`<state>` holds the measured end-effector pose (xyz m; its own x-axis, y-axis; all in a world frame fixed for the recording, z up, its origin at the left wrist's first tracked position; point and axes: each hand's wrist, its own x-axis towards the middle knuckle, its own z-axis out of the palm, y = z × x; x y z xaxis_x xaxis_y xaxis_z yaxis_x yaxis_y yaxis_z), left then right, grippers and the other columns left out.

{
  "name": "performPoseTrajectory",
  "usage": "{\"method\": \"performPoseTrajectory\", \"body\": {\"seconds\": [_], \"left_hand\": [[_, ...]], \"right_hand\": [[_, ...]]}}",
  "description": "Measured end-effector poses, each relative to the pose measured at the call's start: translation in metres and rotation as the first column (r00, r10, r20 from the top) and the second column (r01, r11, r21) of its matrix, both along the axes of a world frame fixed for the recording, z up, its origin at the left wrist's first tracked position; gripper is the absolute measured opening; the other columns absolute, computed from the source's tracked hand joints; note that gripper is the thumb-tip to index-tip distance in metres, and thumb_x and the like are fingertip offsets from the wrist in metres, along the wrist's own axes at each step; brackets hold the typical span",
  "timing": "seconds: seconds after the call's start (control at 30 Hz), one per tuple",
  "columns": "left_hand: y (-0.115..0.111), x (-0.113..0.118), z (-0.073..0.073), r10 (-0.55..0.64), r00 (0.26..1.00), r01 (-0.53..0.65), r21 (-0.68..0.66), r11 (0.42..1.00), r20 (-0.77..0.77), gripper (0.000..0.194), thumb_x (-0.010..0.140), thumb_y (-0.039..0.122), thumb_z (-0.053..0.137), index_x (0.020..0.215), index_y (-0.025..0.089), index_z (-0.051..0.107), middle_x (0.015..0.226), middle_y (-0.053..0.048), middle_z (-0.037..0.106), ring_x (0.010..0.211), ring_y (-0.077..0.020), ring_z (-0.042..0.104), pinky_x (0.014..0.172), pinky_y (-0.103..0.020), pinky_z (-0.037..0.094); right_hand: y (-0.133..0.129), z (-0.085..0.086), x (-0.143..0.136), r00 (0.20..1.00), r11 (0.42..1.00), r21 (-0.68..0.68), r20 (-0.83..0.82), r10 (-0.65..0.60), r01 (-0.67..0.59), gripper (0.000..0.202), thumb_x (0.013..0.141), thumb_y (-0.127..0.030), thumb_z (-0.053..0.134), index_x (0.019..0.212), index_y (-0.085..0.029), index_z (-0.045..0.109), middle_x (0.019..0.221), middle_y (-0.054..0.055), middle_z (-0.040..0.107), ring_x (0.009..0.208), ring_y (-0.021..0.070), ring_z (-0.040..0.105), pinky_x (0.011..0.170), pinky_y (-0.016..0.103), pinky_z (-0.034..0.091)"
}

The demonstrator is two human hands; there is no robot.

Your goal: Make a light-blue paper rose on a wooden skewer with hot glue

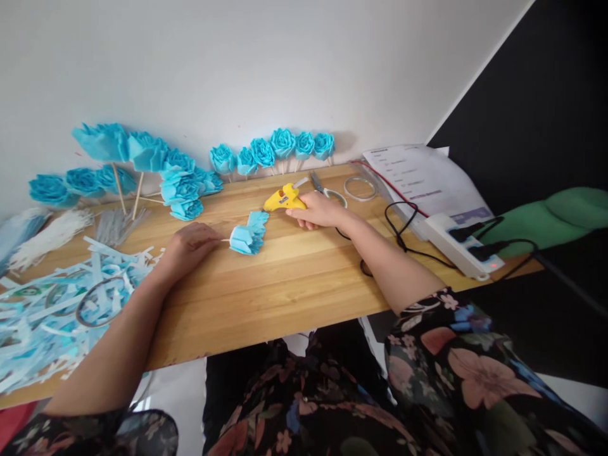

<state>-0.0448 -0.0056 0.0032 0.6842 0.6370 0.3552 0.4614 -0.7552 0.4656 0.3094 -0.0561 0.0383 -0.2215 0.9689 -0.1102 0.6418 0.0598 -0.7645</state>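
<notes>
My right hand (pixel 317 210) is closed around the handle of a yellow hot glue gun (pixel 285 198), whose nozzle points left. A glue stick pokes out of its back end. In my left hand (pixel 190 248) is the thin stick of a blue paper flower (pixel 247 235), pinched between the fingers. The flower lies on its side just above or on the table, its bloom facing right. One petal stands out from its upper right, close to the nozzle; whether they touch I cannot tell.
Finished blue paper flowers (pixel 283 143) lean along the wall. Paper strips (pixel 66 316) cover the left of the wooden table (pixel 266 297). Scissors (pixel 327 190) and a tape roll (pixel 360 188) lie behind my right hand. A power strip (pixel 458 246) with black cords and printed sheets (pixel 422 174) sit right.
</notes>
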Motion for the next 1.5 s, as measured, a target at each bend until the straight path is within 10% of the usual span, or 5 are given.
{"method": "performPoseTrajectory", "body": {"seconds": [0.73,1.5], "left_hand": [[-0.001,0.003,0.004,-0.007,1.000,0.007,0.000,1.000,0.002,0.035,0.097,0.049,0.057,0.094,0.021,0.077,0.094,-0.009,0.078,0.088,-0.0246,0.070,0.084,-0.040,0.055],[0.002,0.003,0.002,-0.022,0.999,0.022,-0.003,1.000,0.030,0.033,0.096,0.046,0.057,0.091,0.021,0.078,0.090,-0.009,0.077,0.084,-0.0230,0.069,0.079,-0.037,0.055]], "right_hand": [[0.011,-0.003,0.026,0.921,0.984,-0.148,-0.361,-0.148,0.100,0.019,0.098,-0.029,0.064,0.085,-0.016,0.058,0.060,0.000,0.068,0.045,0.0104,0.062,0.043,0.020,0.050],[0.014,-0.009,0.076,0.914,0.967,0.116,-0.369,-0.168,0.225,0.038,0.084,-0.054,0.067,0.077,-0.017,0.071,0.073,0.004,0.075,0.072,0.0141,0.069,0.072,0.023,0.052]]}}
